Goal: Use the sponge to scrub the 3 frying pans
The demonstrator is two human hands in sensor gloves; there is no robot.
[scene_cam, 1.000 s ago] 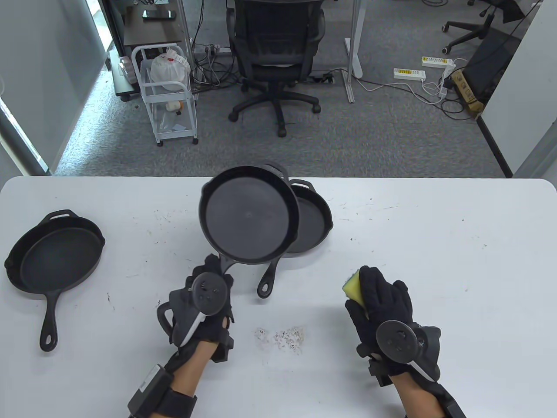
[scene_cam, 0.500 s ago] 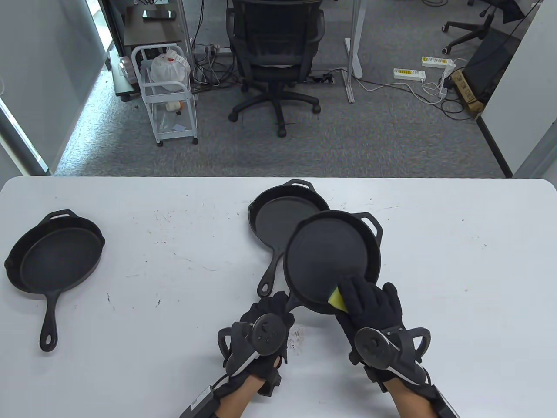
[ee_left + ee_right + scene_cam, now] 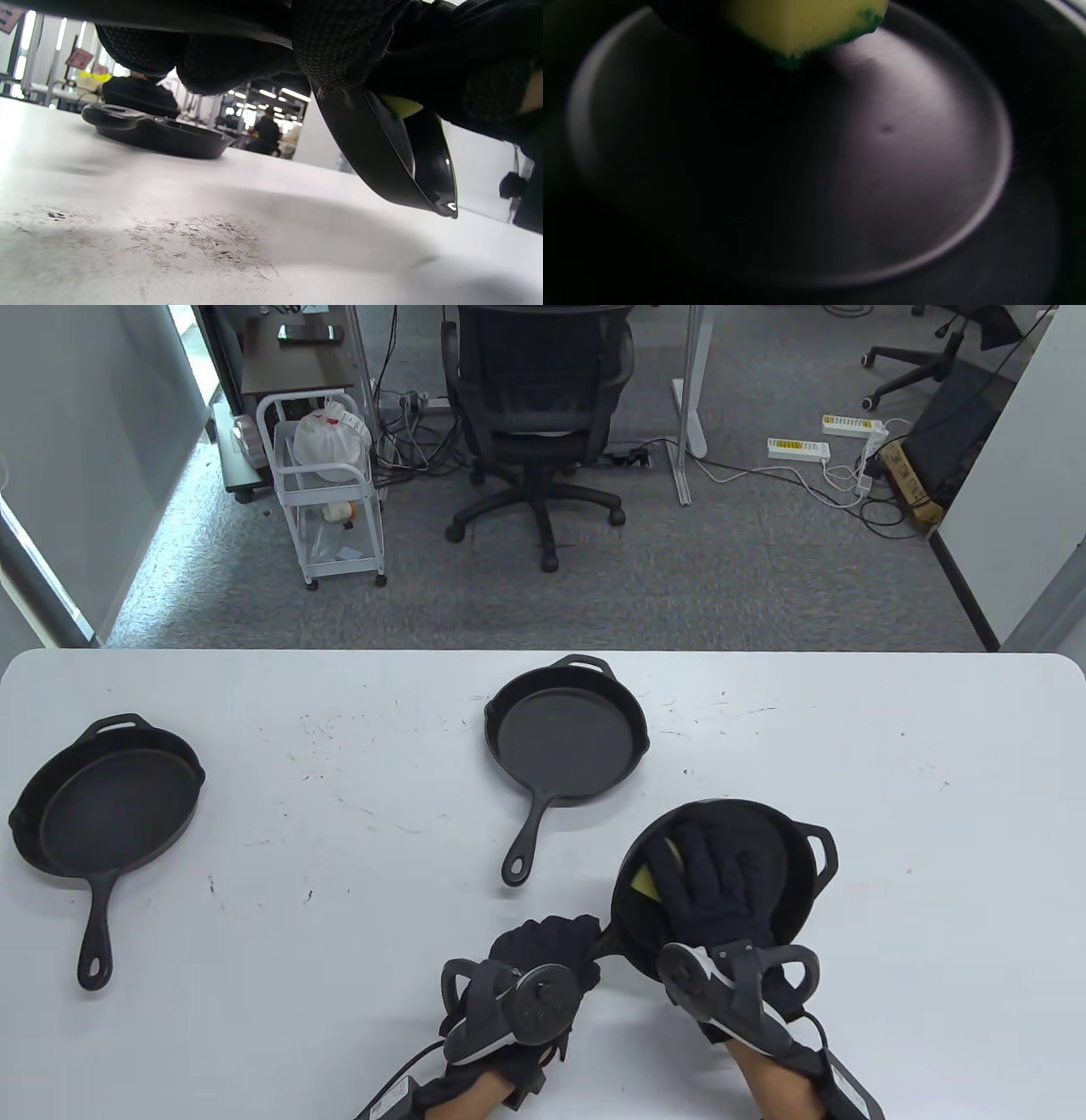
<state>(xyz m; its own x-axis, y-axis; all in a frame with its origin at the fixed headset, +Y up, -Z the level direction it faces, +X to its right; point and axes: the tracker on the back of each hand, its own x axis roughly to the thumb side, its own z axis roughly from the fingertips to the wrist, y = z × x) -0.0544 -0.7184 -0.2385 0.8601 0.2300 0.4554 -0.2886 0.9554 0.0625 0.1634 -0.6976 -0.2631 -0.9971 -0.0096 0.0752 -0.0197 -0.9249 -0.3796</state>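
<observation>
White, speckled bench (image 3: 848, 746); grey carpet beyond. At lower centre, left hand (image 3: 543, 959) fingers clamp the tilted pan (image 3: 789, 882); right hand (image 3: 713, 891) presses the sponge (image 3: 646, 881), fingers extended.

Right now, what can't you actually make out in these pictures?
- Held frying pan's handle: table view, mostly hidden under the left hand.
- Sponge: table view, mostly covered by the right hand; cut off by the top edge in the right wrist view.
- Pan's inside: right wrist view, dark and blurred, so dirt is unreadable.
</observation>
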